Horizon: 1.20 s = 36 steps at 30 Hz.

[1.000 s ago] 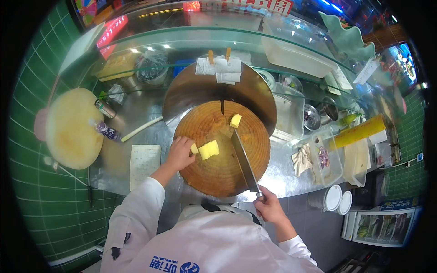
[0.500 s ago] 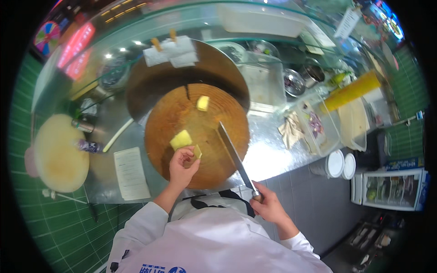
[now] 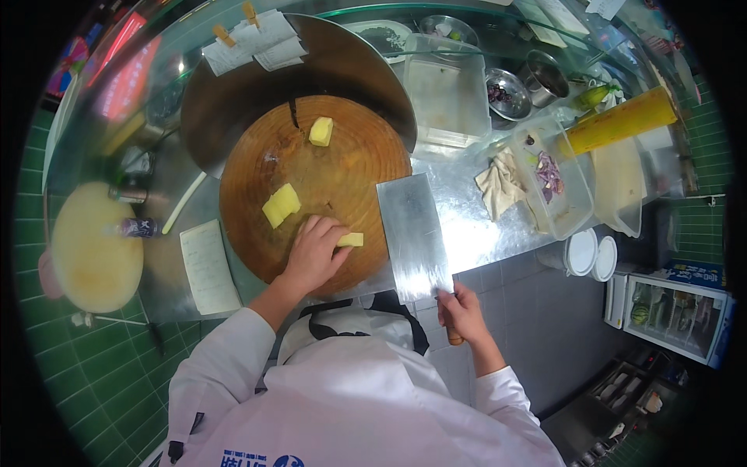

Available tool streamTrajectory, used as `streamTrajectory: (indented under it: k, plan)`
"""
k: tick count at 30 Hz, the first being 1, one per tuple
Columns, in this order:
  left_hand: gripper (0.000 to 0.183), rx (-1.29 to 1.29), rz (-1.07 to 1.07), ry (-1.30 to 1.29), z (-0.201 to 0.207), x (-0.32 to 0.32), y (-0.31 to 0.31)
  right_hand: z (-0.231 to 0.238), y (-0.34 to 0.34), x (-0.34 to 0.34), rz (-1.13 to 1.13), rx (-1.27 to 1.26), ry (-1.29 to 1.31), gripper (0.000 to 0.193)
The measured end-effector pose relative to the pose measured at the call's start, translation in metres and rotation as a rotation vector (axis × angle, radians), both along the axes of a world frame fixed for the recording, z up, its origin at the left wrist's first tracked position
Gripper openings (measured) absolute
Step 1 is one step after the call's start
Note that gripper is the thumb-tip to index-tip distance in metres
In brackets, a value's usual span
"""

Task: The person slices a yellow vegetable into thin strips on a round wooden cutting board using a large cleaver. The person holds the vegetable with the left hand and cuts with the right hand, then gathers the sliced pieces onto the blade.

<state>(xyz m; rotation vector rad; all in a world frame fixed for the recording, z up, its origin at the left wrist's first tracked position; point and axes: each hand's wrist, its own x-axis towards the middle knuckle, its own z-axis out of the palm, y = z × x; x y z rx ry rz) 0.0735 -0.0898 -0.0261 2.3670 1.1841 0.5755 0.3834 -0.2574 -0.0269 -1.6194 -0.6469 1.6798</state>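
Note:
A round wooden chopping block (image 3: 342, 163) lies in front of me on a steel counter. My left hand (image 3: 313, 253) rests on its near edge, fingertips on a small yellow piece (image 3: 350, 240). A larger yellow block (image 3: 281, 205) lies just left of that hand, and a third yellow piece (image 3: 320, 131) sits near the far rim. My right hand (image 3: 459, 311) grips the handle of a broad cleaver (image 3: 412, 233), whose flat blade lies over the block's right edge.
A large dark round pan (image 3: 233, 93) sits behind the block with paper slips (image 3: 253, 43) clipped above. Clear tubs (image 3: 447, 89), steel bowls (image 3: 510, 82), a cloth (image 3: 498, 187) and a yellow roll (image 3: 615, 124) stand to the right. A pale round board (image 3: 89, 249) and a notepad (image 3: 206, 265) lie left.
The cleaver has turned from edge-on to flat, showing its broad side. My left hand has shifted right onto the small yellow piece at the near edge. The view has tilted closer to the block.

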Motion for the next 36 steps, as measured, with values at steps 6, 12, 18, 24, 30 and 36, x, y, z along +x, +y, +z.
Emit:
streamTrajectory:
  k: [6,12,18,24,30,36]
  plan:
    - [0.037,0.047,0.154,-0.001,-0.006,0.009,-0.032,0.001,0.005,-0.026,-0.037,0.092,-0.178,0.049]
    - [0.045,-0.026,0.065,-0.004,0.002,0.007,-0.058,0.000,0.001,-0.018,0.035,0.112,-0.123,0.078]
    - [0.058,-0.030,0.014,0.051,-0.004,-0.001,-0.061,0.000,-0.001,-0.029,0.016,0.134,-0.106,0.081]
    - [0.078,-0.106,-0.226,0.279,0.015,-0.009,-0.057,-0.003,-0.003,-0.028,0.058,0.150,-0.093,0.081]
    - [0.080,-0.105,-0.251,0.287,0.016,-0.012,-0.052,0.003,-0.008,-0.031,0.099,0.096,-0.129,0.081]
    - [0.081,-0.118,-0.285,0.275,0.013,-0.016,-0.044,0.006,-0.008,-0.038,0.080,0.085,-0.106,0.080]
